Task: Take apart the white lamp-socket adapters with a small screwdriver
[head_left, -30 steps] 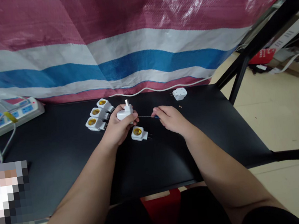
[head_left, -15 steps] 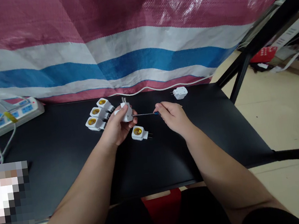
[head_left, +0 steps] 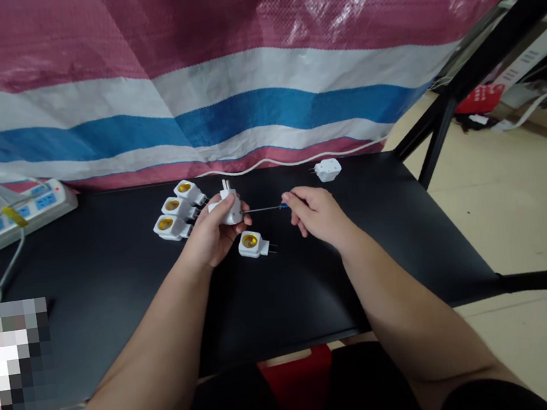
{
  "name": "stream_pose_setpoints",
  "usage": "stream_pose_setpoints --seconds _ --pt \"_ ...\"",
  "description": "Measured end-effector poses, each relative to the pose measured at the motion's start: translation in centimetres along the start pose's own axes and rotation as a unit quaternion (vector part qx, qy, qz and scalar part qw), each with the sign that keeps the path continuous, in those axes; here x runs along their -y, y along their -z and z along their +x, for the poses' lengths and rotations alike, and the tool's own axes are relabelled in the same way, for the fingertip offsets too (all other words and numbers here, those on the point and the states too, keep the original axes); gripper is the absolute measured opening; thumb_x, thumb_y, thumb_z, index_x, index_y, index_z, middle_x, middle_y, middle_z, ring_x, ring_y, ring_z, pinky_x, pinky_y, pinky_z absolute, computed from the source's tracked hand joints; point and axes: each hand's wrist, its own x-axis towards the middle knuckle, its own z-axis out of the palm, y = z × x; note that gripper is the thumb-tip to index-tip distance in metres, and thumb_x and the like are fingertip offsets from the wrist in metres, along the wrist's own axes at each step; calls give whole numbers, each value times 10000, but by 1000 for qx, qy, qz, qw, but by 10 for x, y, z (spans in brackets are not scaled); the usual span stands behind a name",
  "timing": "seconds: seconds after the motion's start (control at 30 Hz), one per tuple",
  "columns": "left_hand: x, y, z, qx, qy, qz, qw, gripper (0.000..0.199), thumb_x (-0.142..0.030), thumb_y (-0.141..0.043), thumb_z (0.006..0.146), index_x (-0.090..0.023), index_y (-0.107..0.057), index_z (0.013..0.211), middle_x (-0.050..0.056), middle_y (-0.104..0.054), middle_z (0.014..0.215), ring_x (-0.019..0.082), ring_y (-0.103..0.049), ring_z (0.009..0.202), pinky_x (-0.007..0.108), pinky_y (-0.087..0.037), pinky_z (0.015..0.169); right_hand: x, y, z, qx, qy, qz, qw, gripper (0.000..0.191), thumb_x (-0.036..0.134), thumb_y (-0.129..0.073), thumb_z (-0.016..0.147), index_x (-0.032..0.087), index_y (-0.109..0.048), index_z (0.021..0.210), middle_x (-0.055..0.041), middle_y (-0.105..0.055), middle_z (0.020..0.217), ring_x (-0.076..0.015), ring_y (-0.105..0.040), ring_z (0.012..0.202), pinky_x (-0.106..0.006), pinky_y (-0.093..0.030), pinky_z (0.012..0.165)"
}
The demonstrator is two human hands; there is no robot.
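Observation:
My left hand [head_left: 214,233] is closed around a white plug-in lamp holder [head_left: 232,209], its prongs pointing up and away from me. A screwdriver [head_left: 263,210] lies level between my hands, its thin metal shaft meeting the right side of that holder. My right hand [head_left: 316,214] grips the blue handle, which the fingers mostly cover. Just below the left hand, a similar lamp holder [head_left: 253,243] with a yellow round opening rests on the table. Three more of the same kind, among them the nearest lamp holder [head_left: 171,226], stand in a row to the left.
Another white lamp holder [head_left: 328,169] lies face down near the table's back edge. On the left are a power strip [head_left: 46,202] with a looped cable and a pixelated object [head_left: 8,354]. A striped plastic sheet [head_left: 261,112] hangs behind the black table [head_left: 277,305]; a black frame [head_left: 438,129] borders the right.
The fingers of my right hand have shifted on the screwdriver handle, the lower ones loosening a little. My left hand still holds the lamp holder in the same place.

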Motion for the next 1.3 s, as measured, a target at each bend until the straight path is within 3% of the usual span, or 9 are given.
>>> stream_pose_setpoints --seconds 0.2,0.33,0.43,0.6,0.67,0.83,1.0,1.2,1.3 --pt "1 2 0 -1 3 5 1000 421 -460 -930 820 -170 -690 1009 46 -755 883 150 -749 718 218 -568 579 -3 1 0 -21 132 53 990 192 346 -770 948 239 -711 1097 -52 -714 1078 -183 -718 939 -347 -605 863" --pt "0 0 -2 -8 -5 19 1000 441 -399 -974 768 -167 -674 992 48 -766 870 146 -742 705 208 -567 578 0 1 -2 7 46 42 998 339 541 -705 1006 222 -699 1122 -45 -744 914 -164 -689 722 -326 -583 678" --pt "-2 -1 -3 -17 -16 21 999 466 -384 -998 730 -172 -667 980 41 -767 859 146 -741 699 206 -569 580 1 4 -2 32 -37 -24 998 565 675 -473 1087 192 -725 936 -30 -655 638 -149 -586 539 -305 -450 510" --pt "-3 -1 -2 -23 -11 16 1000 455 -395 -982 743 -172 -670 988 26 -740 815 134 -717 674 199 -556 560 -1 6 -1 39 66 28 997 221 447 -754 973 241 -698 1031 0 -703 873 -129 -630 656 -302 -519 650" --pt "-2 -1 -2 -17 -10 16 1000 446 -389 -977 749 -170 -670 986 26 -732 807 129 -706 666 195 -545 551 -1 5 -2 35 88 45 994 249 436 -788 949 262 -698 1101 0 -702 943 -133 -642 701 -311 -535 697" --pt "-2 0 -1 -18 -5 4 1000 449 -383 -990 729 -175 -674 970 23 -725 799 127 -694 660 194 -531 540 0 4 -1 30 -37 -19 999 539 687 -529 1064 210 -734 918 4 -567 619 -147 -528 554 -321 -413 560" --pt "-3 1 -1 -22 -2 5 1000 471 -385 -1000 713 -171 -677 981 27 -728 803 125 -695 659 192 -532 540 -3 5 0 33 74 15 997 240 439 -803 941 254 -666 1009 6 -663 875 -150 -605 755 -310 -481 697" --pt "-7 3 -2 -24 -3 9 1000 423 -368 -973 747 -176 -678 982 23 -718 808 126 -694 657 201 -525 539 -1 -1 -1 77 -58 -19 995 576 723 -553 1039 216 -705 810 32 -470 579 -139 -465 551 -320 -353 560" --pt "-8 3 -2 -22 -9 10 1000 439 -370 -986 731 -173 -677 972 26 -721 804 127 -690 656 198 -520 537 -2 -4 1 52 -18 -5 998 488 666 -657 1003 219 -686 809 41 -469 613 -128 -441 575 -309 -336 566"
